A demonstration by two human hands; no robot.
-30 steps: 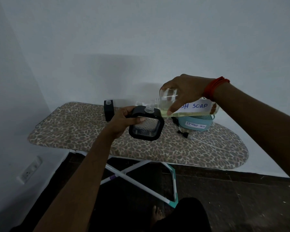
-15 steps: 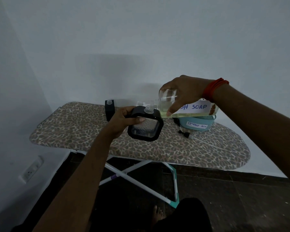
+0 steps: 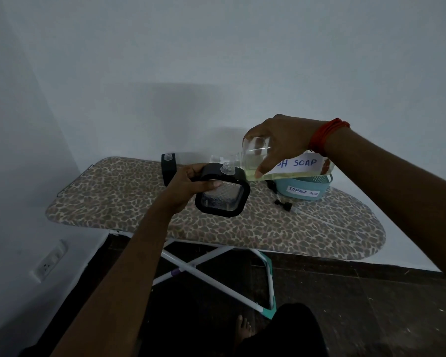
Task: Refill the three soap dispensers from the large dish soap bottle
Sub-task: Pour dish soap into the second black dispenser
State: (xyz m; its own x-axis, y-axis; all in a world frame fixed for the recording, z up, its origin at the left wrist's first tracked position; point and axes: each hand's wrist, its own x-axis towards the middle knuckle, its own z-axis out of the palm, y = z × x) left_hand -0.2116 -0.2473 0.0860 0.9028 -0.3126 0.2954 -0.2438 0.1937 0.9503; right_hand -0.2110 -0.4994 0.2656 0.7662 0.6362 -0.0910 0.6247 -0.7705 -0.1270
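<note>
Leopard ironing board | left fingers hold black square dispenser | right fingers hold clear soap bottle, still tipped: pouring.

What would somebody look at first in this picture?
Right in the middle, the right hand tips a big dish soap bottle sideways toward a black square dispenser held by the left hand. Under them stretches a leopard-print ironing board, with a teal storage box at its right.

Site is presenting as a domestic room.
Leopard-print ironing board is standing on dark floor against bare white walls; wall socket is sitting low.
</note>
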